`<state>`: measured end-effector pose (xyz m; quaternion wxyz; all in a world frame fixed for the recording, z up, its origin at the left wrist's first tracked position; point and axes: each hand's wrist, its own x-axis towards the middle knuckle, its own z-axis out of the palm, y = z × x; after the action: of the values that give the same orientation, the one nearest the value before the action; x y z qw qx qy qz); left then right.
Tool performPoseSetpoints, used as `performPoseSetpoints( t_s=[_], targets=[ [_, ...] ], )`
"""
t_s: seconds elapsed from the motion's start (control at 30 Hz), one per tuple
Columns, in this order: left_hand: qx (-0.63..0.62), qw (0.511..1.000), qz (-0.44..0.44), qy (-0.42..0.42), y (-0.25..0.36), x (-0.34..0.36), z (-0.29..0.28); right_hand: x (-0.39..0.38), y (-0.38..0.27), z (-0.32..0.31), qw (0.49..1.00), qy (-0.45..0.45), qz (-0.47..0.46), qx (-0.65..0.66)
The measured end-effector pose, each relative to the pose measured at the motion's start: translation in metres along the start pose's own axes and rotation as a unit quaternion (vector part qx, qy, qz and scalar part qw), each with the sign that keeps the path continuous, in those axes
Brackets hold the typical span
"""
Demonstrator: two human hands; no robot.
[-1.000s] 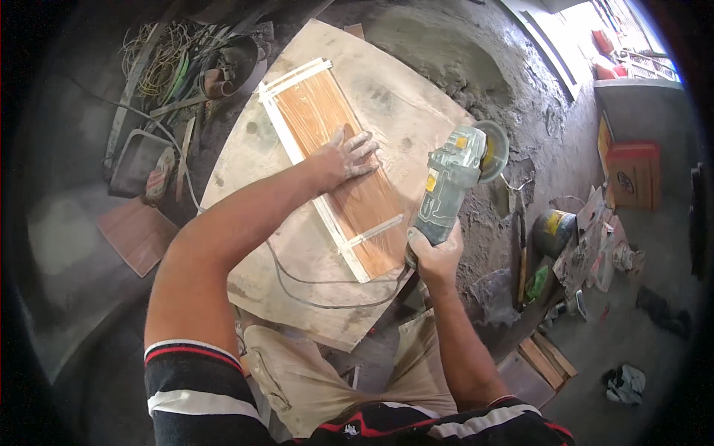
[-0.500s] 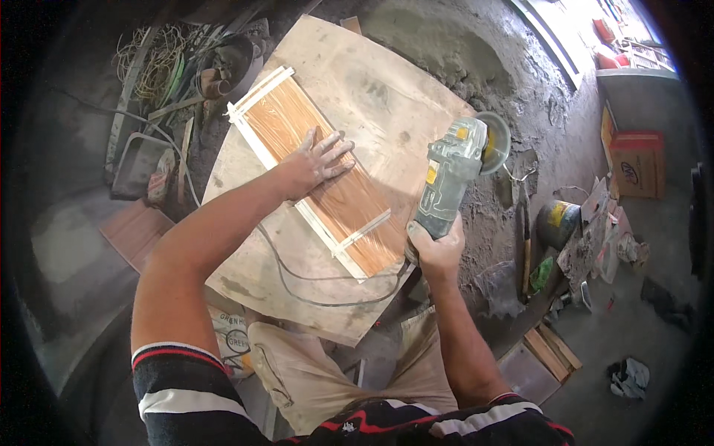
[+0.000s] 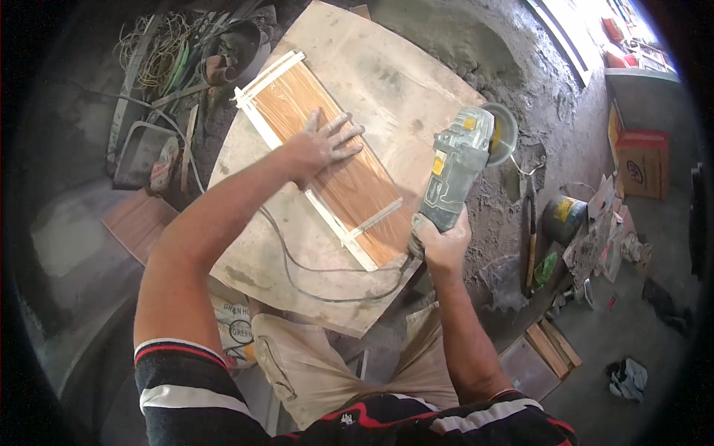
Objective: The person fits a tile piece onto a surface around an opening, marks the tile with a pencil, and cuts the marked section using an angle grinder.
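My left hand (image 3: 326, 146), dusty and with fingers spread, lies flat on a wood-grain plank or tile (image 3: 349, 182). Pale tape-like strips (image 3: 260, 123) run along its left edge and across both ends. The piece rests at a slant on a worn board (image 3: 387, 82). To its right, my right hand (image 3: 444, 239) grips the rear end of a grey-green angle grinder (image 3: 455, 167). The grinder's guarded disc (image 3: 503, 135) points up and away, apart from the piece. A dark power cord (image 3: 327, 299) loops over the board's near part.
Tangled wires (image 3: 149, 52) and a grey tray (image 3: 140, 154) lie at the left, near a loose brown tile (image 3: 137, 223). Rough mortar (image 3: 454, 44) spreads behind the board. A bucket (image 3: 564, 217), scraps and a cardboard box (image 3: 644, 163) stand at the right.
The view has shifted slightly, so board and piece sit a little higher in the picture. My left hand stays flat on the piece, and the right keeps its hold on the angle grinder.
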<state>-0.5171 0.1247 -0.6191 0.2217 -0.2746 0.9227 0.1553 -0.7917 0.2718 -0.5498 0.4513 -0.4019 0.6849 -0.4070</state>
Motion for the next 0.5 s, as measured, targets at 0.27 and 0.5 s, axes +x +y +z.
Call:
performPoseSetpoints(
  t_s=[0.27, 0.5],
  targets=[
    [-0.048, 0.995, -0.012, 0.083, 0.077, -0.003, 0.030, -0.001, -0.013, 0.000, 1.000, -0.003, 0.009, -0.022],
    [-0.746, 0.486, -0.325, 0.317, 0.067, -0.114, 0.058, 0.013, -0.016, 0.071, 0.990, -0.118, -0.056, -0.058]
  ],
)
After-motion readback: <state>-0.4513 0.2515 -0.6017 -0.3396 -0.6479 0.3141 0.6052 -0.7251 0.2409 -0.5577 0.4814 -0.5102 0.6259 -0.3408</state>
